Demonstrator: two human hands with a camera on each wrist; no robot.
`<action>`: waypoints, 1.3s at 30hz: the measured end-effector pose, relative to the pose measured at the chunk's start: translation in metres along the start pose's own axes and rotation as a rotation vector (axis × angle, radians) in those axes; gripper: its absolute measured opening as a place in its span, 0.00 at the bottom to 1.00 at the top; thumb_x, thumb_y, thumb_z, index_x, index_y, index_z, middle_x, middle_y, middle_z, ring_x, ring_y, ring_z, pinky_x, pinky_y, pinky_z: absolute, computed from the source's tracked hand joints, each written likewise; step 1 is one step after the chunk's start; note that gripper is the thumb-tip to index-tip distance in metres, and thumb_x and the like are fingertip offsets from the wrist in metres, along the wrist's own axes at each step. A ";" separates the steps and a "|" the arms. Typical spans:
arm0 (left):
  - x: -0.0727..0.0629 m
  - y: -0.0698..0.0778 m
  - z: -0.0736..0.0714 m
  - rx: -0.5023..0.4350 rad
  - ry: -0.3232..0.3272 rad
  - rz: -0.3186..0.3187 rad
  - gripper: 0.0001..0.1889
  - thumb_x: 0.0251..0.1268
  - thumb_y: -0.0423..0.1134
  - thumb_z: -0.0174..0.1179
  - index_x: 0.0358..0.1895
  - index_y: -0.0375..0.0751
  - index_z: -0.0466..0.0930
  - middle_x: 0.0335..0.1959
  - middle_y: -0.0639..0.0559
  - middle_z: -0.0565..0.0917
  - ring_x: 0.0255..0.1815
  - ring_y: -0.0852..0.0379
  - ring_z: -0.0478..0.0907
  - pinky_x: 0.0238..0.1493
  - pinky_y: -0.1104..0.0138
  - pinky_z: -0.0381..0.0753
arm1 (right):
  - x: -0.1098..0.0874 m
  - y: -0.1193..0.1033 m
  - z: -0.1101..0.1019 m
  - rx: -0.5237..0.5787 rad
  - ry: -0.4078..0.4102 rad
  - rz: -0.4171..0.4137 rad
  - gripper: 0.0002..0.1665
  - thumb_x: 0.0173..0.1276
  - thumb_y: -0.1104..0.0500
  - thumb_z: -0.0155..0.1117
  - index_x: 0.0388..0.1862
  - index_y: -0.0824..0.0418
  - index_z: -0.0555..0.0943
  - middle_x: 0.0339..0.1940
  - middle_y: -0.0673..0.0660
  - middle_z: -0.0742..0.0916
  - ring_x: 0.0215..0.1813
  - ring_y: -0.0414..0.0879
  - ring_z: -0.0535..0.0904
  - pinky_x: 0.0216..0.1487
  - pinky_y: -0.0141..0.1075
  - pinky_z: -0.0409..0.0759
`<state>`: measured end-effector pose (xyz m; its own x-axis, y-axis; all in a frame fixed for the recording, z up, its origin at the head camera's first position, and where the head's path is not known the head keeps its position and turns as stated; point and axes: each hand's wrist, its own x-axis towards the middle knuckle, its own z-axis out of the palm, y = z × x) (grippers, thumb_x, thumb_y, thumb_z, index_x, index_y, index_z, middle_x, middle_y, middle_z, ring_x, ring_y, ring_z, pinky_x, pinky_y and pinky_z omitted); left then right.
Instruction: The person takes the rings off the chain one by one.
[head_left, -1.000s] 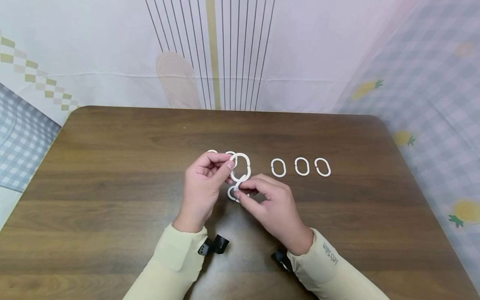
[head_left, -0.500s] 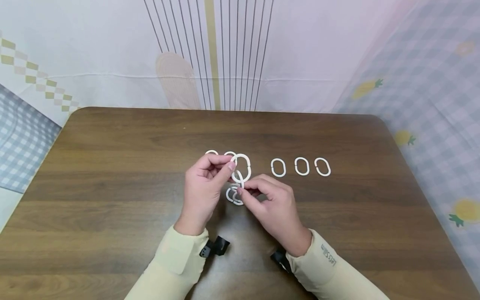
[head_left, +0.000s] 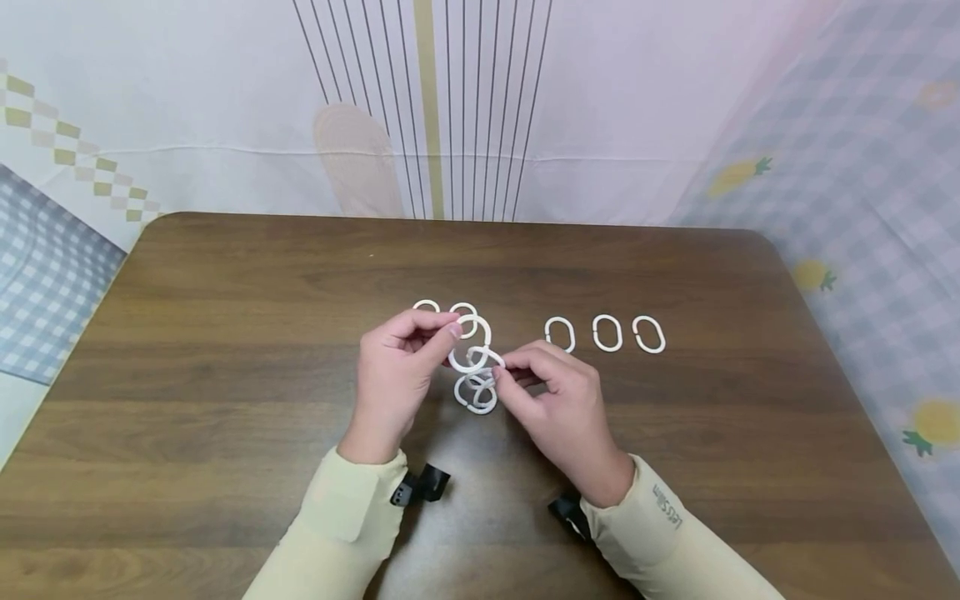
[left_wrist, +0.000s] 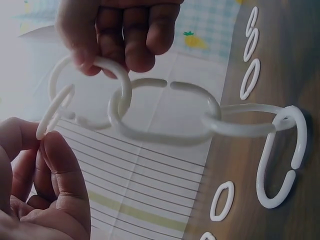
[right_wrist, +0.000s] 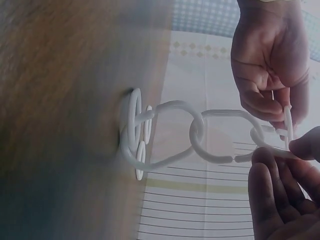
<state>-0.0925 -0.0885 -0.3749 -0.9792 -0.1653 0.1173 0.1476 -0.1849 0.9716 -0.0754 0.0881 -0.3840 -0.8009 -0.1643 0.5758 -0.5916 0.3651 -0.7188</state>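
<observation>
My left hand [head_left: 393, 367], fingertips and thumb together, pinches a white oval split link [head_left: 488, 333] above the table. That link is threaded through another white link [left_wrist: 126, 82], pinched between the thumb and fingers of my right hand [head_left: 558, 400]. From the right hand's link hangs a short chain of similar links; the upper hanging link [left_wrist: 160, 139] shows its split facing up in the left wrist view. The chain's end link [left_wrist: 298, 135] lies low at the tabletop, its split also showing.
Three loose white links, a near one [head_left: 573, 337], a middle one [head_left: 620, 336] and an outer one [head_left: 663, 340], lie in a row right of my hands. Two more lie behind my left hand. The brown wooden table [head_left: 262, 275] ends at a patterned cloth backdrop.
My right hand has moved slightly right, tilting its link sideways. My left hand has shifted a little left with its link, and more of the chain has settled low between the hands.
</observation>
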 end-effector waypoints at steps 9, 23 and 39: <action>0.002 0.000 -0.002 0.061 -0.009 -0.019 0.06 0.60 0.25 0.68 0.39 0.26 0.86 0.31 0.50 0.87 0.26 0.63 0.78 0.27 0.76 0.78 | 0.003 0.001 -0.002 -0.019 0.030 -0.001 0.07 0.58 0.72 0.70 0.31 0.60 0.87 0.31 0.49 0.87 0.31 0.40 0.82 0.33 0.29 0.83; 0.003 -0.001 -0.004 0.070 -0.015 -0.028 0.06 0.59 0.24 0.67 0.39 0.26 0.86 0.33 0.46 0.87 0.26 0.63 0.79 0.27 0.75 0.80 | 0.004 0.006 -0.005 -0.004 0.066 0.014 0.08 0.57 0.73 0.68 0.28 0.61 0.87 0.28 0.51 0.86 0.31 0.41 0.81 0.35 0.27 0.82; 0.006 -0.003 -0.002 0.081 -0.010 -0.042 0.06 0.60 0.25 0.67 0.39 0.26 0.86 0.32 0.47 0.87 0.25 0.63 0.78 0.26 0.73 0.81 | 0.007 0.006 -0.007 0.011 0.082 0.001 0.07 0.58 0.72 0.68 0.29 0.62 0.87 0.28 0.52 0.86 0.30 0.41 0.81 0.34 0.30 0.82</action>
<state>-0.0984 -0.0911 -0.3779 -0.9857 -0.1492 0.0778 0.0951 -0.1125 0.9891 -0.0840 0.0961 -0.3817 -0.7915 -0.0880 0.6048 -0.5921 0.3555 -0.7232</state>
